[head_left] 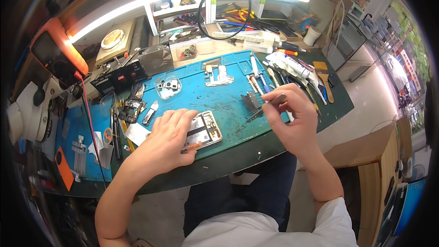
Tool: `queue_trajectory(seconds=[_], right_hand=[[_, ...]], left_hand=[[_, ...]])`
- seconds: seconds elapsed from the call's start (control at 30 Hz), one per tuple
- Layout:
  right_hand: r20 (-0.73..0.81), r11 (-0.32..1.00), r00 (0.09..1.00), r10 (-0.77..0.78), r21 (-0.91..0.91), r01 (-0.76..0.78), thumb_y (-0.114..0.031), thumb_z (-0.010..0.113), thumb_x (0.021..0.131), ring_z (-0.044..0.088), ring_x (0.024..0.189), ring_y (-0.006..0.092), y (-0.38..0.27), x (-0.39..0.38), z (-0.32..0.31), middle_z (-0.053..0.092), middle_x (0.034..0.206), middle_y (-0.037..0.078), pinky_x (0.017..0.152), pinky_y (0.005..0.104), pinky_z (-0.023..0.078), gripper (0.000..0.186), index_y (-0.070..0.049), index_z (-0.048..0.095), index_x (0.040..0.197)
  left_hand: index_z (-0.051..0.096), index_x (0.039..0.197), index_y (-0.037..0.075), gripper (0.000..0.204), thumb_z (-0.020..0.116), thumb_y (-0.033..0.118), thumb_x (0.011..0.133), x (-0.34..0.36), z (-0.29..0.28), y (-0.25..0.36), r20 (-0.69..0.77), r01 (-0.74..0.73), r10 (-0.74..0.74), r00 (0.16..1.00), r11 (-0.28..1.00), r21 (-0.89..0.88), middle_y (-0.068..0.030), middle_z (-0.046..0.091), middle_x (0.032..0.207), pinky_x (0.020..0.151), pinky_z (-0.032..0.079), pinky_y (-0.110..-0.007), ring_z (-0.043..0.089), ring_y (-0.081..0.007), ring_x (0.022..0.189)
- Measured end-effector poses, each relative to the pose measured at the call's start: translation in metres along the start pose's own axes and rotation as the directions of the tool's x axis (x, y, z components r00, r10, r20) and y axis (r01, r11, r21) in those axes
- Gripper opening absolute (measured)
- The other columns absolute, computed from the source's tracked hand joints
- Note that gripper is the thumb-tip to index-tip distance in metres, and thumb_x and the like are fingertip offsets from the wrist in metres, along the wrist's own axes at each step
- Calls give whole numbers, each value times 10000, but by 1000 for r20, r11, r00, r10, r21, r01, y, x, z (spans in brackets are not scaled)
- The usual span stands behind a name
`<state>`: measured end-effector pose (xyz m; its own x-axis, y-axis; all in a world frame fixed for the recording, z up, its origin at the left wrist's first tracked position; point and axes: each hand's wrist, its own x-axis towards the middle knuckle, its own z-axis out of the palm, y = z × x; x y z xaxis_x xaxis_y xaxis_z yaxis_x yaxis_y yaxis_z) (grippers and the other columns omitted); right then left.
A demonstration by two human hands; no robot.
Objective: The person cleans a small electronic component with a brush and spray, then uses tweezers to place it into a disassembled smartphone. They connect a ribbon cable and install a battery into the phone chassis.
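My left hand [169, 139] grips an opened phone [206, 130] on the blue mat [228, 151], fingers over its left part; a battery and inner parts show. My right hand [290, 119] is raised to the right of the phone, its thumb and fingers pinched on a thin dark tool [275, 102], probably metal. Beneath and left of that tool lie dark flat bracket pieces [251, 104]. A small circuit board with metal shields [217, 73] lies farther back on the mat. A clear tray of small parts [168, 87] and a dark disassembled phone piece [133, 109] lie to the left.
An orange multimeter [61, 52] with red lead stands back left beside a black power unit [119, 77]. Pens, tubes and a brush [322, 75] crowd the right. Shelves of tools [235, 16] line the back under a light; a black cable loop hangs above.
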<state>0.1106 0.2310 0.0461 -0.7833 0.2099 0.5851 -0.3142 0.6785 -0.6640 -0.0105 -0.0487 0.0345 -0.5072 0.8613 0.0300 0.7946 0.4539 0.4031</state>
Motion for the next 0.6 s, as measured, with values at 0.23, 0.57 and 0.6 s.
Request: queue_trajectory(seconds=[0.23,0.57,0.6], right_hand=[[306,968,919,248,-58,-242,-94,827,933,720,796,145,2,-14,0,740,948,101,703,270,580,248,-1,781,1158],[253,880,927,276,322,-349,-21,854,902,738,923,199,9,-38,26,754,1034,136,778,285,600,299,19,767,1185],[234,909,944,233,291,-297,-26,858,899,740,921,203,12,-40,29,756,1035,138,774,287,599,291,20,768,1173]], left_hand=[[491,1509,14,799,844,152,805,-3,3,-9,-44,-34,30,999,995,-94,-192,563,1430,1158,413,-472,522,-397,1307],[540,1439,-24,787,842,132,730,9,28,18,-232,28,-26,972,1000,3,-175,590,1255,1021,498,-432,586,-349,1168],[550,1438,-21,774,837,149,740,9,32,22,-255,54,-46,966,998,25,-166,590,1241,1005,502,-420,590,-333,1157]])
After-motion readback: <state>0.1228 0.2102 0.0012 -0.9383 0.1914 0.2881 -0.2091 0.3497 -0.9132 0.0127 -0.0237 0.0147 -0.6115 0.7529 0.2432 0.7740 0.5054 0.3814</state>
